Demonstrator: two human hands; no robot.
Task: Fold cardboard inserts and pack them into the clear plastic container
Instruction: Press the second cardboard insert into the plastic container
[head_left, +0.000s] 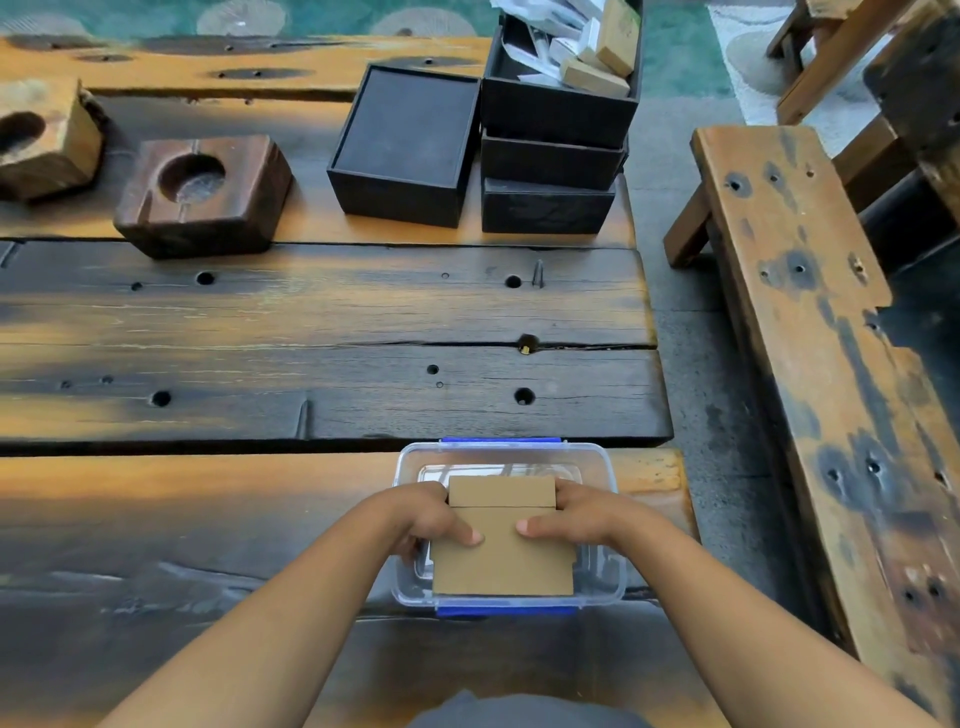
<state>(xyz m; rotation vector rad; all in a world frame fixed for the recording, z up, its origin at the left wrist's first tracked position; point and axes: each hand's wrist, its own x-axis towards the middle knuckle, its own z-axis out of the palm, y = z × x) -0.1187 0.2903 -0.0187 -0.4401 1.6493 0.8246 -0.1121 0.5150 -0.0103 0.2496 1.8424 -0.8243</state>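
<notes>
A dark, weathered wooden table (260, 322) fills most of the view, and everything else sits relative to it. Beside its right edge, across a strip of floor, runs a wooden bench (810, 312). At the table's far right corner stands a stack of black boxes (550, 156), the top one open and full of small cartons and papers; a single black box (405, 150) sits just left of the stack. Farther left on the table rest two wooden blocks (202, 192) with round hollows.

At the table's near edge sits the clear plastic container (597, 462) with blue clips. Over its opening is the cardboard insert (501, 564), its far flap folded up. The left hand (431, 519) and right hand (582, 512) grasp it by its sides, thumbs pressed on top.
</notes>
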